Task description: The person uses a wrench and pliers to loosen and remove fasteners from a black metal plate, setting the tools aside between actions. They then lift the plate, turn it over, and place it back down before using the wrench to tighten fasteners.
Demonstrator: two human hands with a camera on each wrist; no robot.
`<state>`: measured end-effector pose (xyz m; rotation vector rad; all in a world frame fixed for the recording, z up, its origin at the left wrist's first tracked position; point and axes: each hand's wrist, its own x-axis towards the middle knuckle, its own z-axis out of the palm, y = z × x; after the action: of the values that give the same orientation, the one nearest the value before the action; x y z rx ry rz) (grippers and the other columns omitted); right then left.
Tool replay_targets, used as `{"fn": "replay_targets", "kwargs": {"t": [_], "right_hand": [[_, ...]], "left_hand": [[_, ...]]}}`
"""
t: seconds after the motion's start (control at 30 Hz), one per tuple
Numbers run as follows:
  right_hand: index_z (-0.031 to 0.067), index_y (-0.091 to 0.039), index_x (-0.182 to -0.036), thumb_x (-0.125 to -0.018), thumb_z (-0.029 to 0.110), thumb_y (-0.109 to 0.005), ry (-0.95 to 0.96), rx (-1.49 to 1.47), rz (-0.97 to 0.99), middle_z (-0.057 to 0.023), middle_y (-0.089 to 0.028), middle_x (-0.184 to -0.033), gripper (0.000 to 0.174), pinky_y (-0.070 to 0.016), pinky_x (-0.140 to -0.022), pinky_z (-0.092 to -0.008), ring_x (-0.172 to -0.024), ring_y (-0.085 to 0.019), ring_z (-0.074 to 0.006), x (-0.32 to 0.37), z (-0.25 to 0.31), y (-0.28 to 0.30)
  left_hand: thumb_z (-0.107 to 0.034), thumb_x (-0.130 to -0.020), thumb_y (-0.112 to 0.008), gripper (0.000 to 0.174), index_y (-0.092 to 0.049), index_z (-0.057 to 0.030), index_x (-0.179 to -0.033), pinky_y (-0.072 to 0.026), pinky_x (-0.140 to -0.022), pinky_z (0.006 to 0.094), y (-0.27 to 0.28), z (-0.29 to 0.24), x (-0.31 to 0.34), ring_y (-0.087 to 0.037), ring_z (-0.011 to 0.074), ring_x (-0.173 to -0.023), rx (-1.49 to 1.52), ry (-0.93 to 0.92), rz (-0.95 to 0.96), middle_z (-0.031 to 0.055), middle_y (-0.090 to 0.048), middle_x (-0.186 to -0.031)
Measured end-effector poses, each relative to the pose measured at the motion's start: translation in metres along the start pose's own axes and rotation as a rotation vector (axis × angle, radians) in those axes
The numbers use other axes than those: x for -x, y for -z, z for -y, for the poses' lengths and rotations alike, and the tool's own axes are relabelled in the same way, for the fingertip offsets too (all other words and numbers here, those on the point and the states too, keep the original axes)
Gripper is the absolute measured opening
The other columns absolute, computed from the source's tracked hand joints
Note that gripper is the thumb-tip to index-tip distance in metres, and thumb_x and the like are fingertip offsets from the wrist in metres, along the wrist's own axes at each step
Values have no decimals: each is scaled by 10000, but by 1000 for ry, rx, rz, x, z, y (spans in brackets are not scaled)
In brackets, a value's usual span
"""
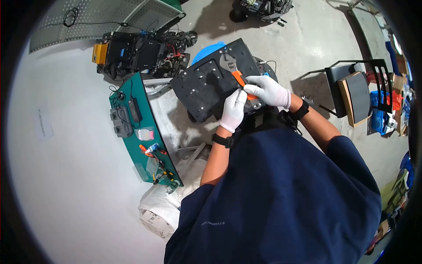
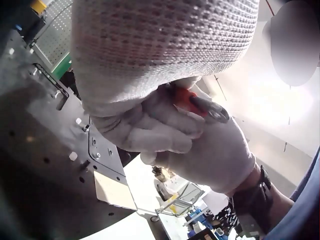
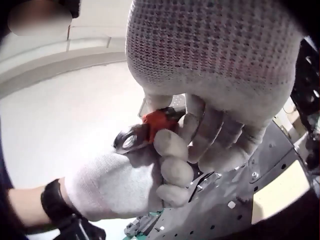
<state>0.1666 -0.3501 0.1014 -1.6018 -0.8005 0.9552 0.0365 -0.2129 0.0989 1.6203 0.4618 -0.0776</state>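
An adjustable wrench (image 1: pixel 238 78) with an orange and black handle lies slantwise over a black plate (image 1: pixel 193 83) fitted with several bolts. Its silver head points away from me, and the holed handle end (image 3: pixel 131 141) sticks out near my wrists. My left hand (image 1: pixel 233 110), in a white glove, grips the handle with curled fingers. Close against it, my right hand (image 1: pixel 269 90), also gloved, holds the same handle between thumb and fingers. The two hands overlap in both wrist views, hiding much of the handle (image 2: pixel 187 101).
On the left, a green-topped table (image 1: pixel 147 112) carries a charger, cables and small tools. Behind it stands a wheeled machine (image 1: pixel 145 55) with exposed wiring. Another wheeled machine (image 1: pixel 263 6) is at the far side. To the right stands a black chair (image 1: pixel 334 88) with a panel leaning on it.
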Motion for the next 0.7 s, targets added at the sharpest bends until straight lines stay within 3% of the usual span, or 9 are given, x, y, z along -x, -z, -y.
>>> {"fn": "replay_targets", "kwargs": {"t": [0.07,0.2,0.23,0.3,0.4,0.53,0.6,0.63,0.7], "right_hand": [[-38,-583,-896,-950,297,-521,38,6,-59,-142,-610,-735,345,-469,-679,-346,-690,-575,-187,-2,-7,3],[-12,-552,-908,-932,199,-496,-54,35,-140,-127,-645,-742,219,-508,-623,-366,-658,-641,-232,-15,-32,15],[-8,-553,-906,-937,215,-501,-185,0,-140,-123,-638,-724,231,-499,-618,-359,-645,-632,-232,-13,-13,24],[-3,-578,-990,-954,246,-490,-49,65,-247,-100,-609,-662,266,-472,-587,-345,-596,-584,-196,-27,-46,29],[8,-599,-1063,-980,288,-452,-77,49,-177,-50,-554,-624,326,-448,-564,-314,-568,-535,-153,-41,-48,47],[25,-616,-1047,-988,307,-438,-150,-75,-196,-22,-525,-619,338,-429,-574,-277,-592,-517,-111,-42,-32,51],[13,-567,-902,-990,333,-453,96,-94,-341,-11,-545,-691,351,-401,-584,-263,-627,-467,-89,-45,-25,49],[13,-567,-902,-990,333,-453,99,-90,-338,-11,-545,-691,351,-401,-584,-263,-627,-467,-89,-48,-31,52],[-14,-581,-945,-975,326,-492,-102,-201,-145,-31,-562,-719,352,-415,-608,-250,-661,-489,-82,-62,-48,61]], "left_hand": [[-235,-988,-484,281,-618,-2,-1071,-464,-680,245,-4,-11,-3,-562,85,-749,-236,21,37,30,-625,-826],[-209,-985,-488,272,-616,3,-1098,-486,-693,249,-5,0,-8,-601,87,-790,-77,18,61,38,-663,-876],[-182,-977,-494,260,-615,5,-1110,-492,-716,257,-1,7,-11,-616,97,-803,-121,19,22,46,-676,-907],[-154,-957,-512,256,-613,8,-1126,-494,-758,259,5,5,-12,-636,117,-851,-322,-159,-119,93,-687,-982],[-152,-964,-506,256,-624,9,-1123,-485,-813,262,23,18,-23,-633,136,-925,-191,-40,-261,97,-680,-1032],[-165,-930,-555,239,-635,-4,-1087,-477,-866,292,37,13,-35,-635,180,-945,-237,-110,-520,109,-676,-1032],[-159,-923,-553,238,-636,-8,-1087,-478,-868,307,36,9,-40,-637,215,-943,-335,-140,-644,121,-666,-1043],[-155,-928,-544,262,-619,-3,-1128,-425,-968,316,43,20,-45,-588,222,-1084,-397,-114,-648,123,-632,-1158],[-166,-915,-557,280,-613,-7,-1139,-409,-993,340,48,34,-52,-564,254,-1123,-590,-177,-679,136,-610,-1197]]}}
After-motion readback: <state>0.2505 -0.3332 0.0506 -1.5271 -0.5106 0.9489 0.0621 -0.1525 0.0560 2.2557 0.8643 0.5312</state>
